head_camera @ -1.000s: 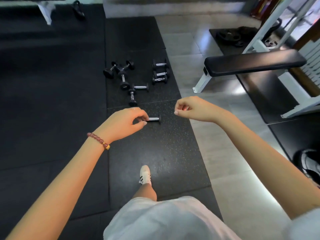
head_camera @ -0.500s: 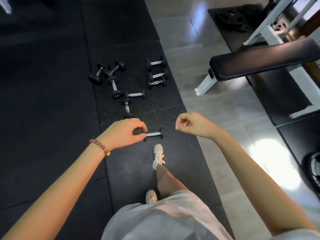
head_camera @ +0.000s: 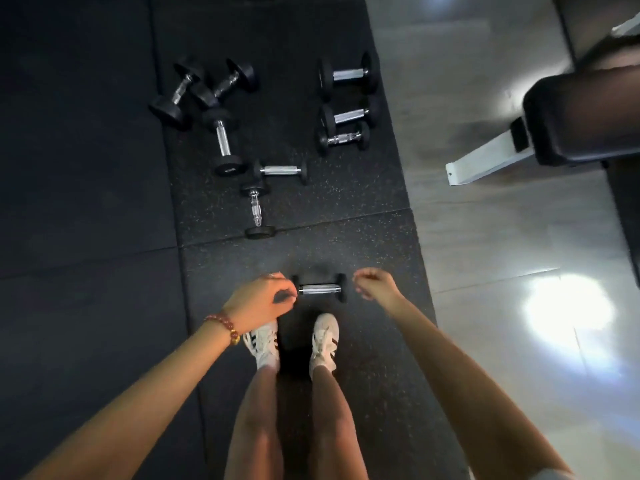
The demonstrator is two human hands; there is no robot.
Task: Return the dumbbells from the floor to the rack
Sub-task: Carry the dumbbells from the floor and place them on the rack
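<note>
flanking dumbbell point(head_camera: 319, 289): left hand point(head_camera: 258, 303), right hand point(head_camera: 375, 284)

- The dumbbells point(head_camera: 319, 289) are showing black ends and shiny silver handles.
- The floor mat point(head_camera: 311, 209) is showing black with pale speckles.
- The bare floor point(head_camera: 485, 237) is showing grey, with a white glare patch.
- The shoes point(head_camera: 323, 344) are showing white with dark stripes.
- The bracelet point(head_camera: 223, 326) is showing dark red beads with one gold bead.
- The bench point(head_camera: 585, 116) is showing a black pad on a white frame.
</note>
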